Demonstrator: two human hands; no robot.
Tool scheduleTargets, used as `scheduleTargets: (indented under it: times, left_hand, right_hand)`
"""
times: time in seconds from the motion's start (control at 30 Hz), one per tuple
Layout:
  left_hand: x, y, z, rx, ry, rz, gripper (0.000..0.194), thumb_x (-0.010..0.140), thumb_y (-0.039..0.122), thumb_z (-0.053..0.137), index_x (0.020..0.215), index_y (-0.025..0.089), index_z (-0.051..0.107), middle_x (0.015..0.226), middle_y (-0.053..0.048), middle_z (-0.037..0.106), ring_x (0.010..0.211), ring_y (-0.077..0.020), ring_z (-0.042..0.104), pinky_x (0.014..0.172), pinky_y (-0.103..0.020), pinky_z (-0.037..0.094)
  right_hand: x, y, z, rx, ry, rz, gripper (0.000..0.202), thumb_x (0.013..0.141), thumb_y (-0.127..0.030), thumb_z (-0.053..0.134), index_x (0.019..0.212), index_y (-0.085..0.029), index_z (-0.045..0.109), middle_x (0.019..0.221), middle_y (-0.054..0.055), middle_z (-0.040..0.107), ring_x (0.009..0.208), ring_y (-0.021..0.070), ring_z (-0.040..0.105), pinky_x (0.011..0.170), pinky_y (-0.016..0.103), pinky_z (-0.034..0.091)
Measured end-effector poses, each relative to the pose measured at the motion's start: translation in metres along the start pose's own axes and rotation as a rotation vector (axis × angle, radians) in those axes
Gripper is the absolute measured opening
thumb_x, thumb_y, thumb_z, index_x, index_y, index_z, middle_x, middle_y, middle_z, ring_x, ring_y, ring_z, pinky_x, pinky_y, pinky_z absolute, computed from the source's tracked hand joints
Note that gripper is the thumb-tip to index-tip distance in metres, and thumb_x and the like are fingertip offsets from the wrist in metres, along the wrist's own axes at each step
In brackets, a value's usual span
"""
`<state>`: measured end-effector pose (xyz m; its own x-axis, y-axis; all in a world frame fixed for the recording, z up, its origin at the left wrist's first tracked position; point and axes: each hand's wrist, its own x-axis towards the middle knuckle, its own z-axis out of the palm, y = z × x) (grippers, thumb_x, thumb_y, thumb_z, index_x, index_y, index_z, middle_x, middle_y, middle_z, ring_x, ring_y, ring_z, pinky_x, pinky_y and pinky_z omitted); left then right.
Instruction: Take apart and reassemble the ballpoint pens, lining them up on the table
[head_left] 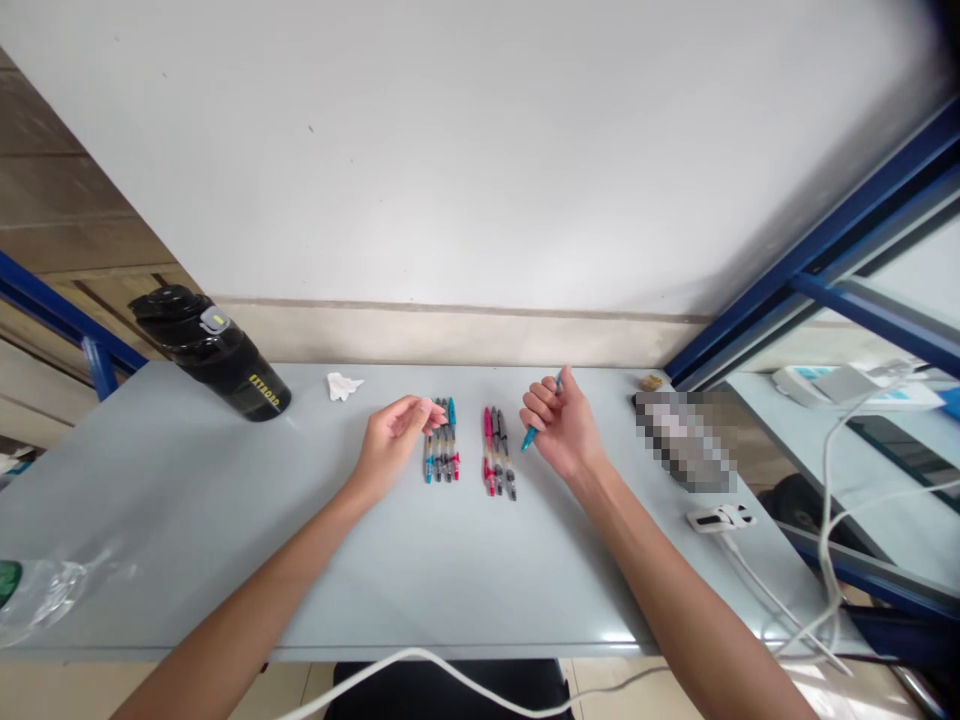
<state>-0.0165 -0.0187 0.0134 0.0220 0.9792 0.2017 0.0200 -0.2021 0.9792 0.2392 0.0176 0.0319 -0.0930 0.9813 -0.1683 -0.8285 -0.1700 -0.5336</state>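
Two groups of pens lie side by side on the grey table [337, 590]. The left group [443, 450] has several pens with blue, dark and red parts. In the right group [498, 450] are one pink-red pen and two dark ones. My left hand [397, 435] is at the upper left of the left group, its fingertips pinched together over the pen tops; anything between them is too small to make out. To the right of the right group, my right hand [559, 425] is closed around a blue pen [529, 438], which sticks out below the fingers.
A black bottle [217, 355] and a crumpled tissue [343, 387] are at the back left. A clear plastic bottle [45, 600] lies front left. At right are a blurred item [686, 440], a white device [721, 517], white cables and a blue frame [810, 245].
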Motion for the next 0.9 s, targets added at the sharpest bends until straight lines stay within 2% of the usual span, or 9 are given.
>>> scheduleTargets:
  times: [0.07,0.17,0.3,0.53,0.6,0.7,0.8,0.9]
  left_hand:
    - [0.002,-0.001,-0.002,-0.014,0.046,0.004,0.046,0.102,0.061,0.066,0.091,0.018,0.079,0.091,-0.009,0.078,0.083,-0.0201,0.070,0.080,-0.033,0.057]
    - [0.003,-0.004,-0.005,-0.061,0.116,0.001,0.045,0.103,0.060,0.065,0.091,0.018,0.079,0.091,-0.009,0.076,0.081,-0.0192,0.067,0.079,-0.033,0.056]
    - [0.005,-0.007,-0.007,-0.127,0.169,0.001,0.044,0.103,0.059,0.066,0.090,0.019,0.078,0.092,-0.008,0.074,0.081,-0.0185,0.065,0.077,-0.032,0.054]
    - [0.006,-0.008,-0.006,-0.110,0.169,-0.018,0.045,0.103,0.060,0.065,0.091,0.019,0.077,0.091,-0.008,0.073,0.080,-0.0178,0.063,0.076,-0.031,0.053]
    - [0.005,-0.007,-0.005,-0.079,0.153,-0.014,0.047,0.103,0.062,0.064,0.090,0.019,0.076,0.089,-0.008,0.073,0.080,-0.0183,0.064,0.076,-0.031,0.053]
    - [0.005,-0.007,-0.005,-0.039,0.128,-0.010,0.048,0.103,0.063,0.062,0.091,0.019,0.076,0.089,-0.008,0.074,0.082,-0.0190,0.065,0.077,-0.031,0.053]
    - [0.006,-0.008,-0.007,0.005,0.114,0.007,0.047,0.104,0.063,0.062,0.093,0.019,0.076,0.089,-0.007,0.074,0.082,-0.0184,0.065,0.077,-0.031,0.052]
    - [0.010,-0.013,-0.011,0.050,0.103,0.013,0.046,0.103,0.063,0.063,0.094,0.019,0.075,0.091,-0.007,0.076,0.083,-0.0186,0.067,0.078,-0.030,0.051]
  right_hand:
    - [0.001,-0.007,-0.004,0.067,0.060,0.041,0.049,0.109,-0.044,0.054,0.072,-0.026,0.027,0.061,-0.010,0.013,0.048,0.0112,0.011,0.036,0.025,0.020]
    - [-0.001,-0.014,-0.008,0.162,0.100,0.063,0.045,0.103,-0.037,0.046,0.075,-0.027,0.012,0.062,-0.009,0.006,0.050,0.0121,0.005,0.038,0.028,0.014]
    - [-0.005,-0.018,-0.006,0.210,0.055,0.042,0.044,0.096,-0.034,0.048,0.077,-0.027,0.009,0.063,-0.009,0.005,0.051,0.0120,0.005,0.040,0.030,0.013]
    - [-0.007,-0.017,-0.005,0.183,0.019,0.024,0.045,0.095,-0.036,0.049,0.077,-0.027,0.010,0.062,-0.009,0.005,0.051,0.0123,0.005,0.040,0.029,0.017]
    - [-0.008,-0.017,-0.004,0.162,-0.002,-0.011,0.047,0.096,-0.039,0.051,0.075,-0.026,0.011,0.061,-0.009,0.007,0.050,0.0124,0.007,0.039,0.028,0.022]
    - [-0.009,-0.016,0.002,0.107,-0.063,-0.057,0.051,0.098,-0.041,0.060,0.072,-0.026,0.019,0.062,-0.008,0.017,0.050,0.0119,0.022,0.044,0.026,0.034]
    - [-0.008,-0.012,0.007,-0.014,-0.106,-0.080,0.045,0.098,-0.036,0.068,0.071,-0.024,0.035,0.069,-0.005,0.036,0.061,0.0121,0.044,0.062,0.026,0.051]
    - [-0.004,-0.007,0.009,-0.228,-0.092,-0.145,0.040,0.100,-0.055,0.070,0.079,-0.025,0.055,0.077,-0.003,0.046,0.070,0.0142,0.053,0.073,0.030,0.057]
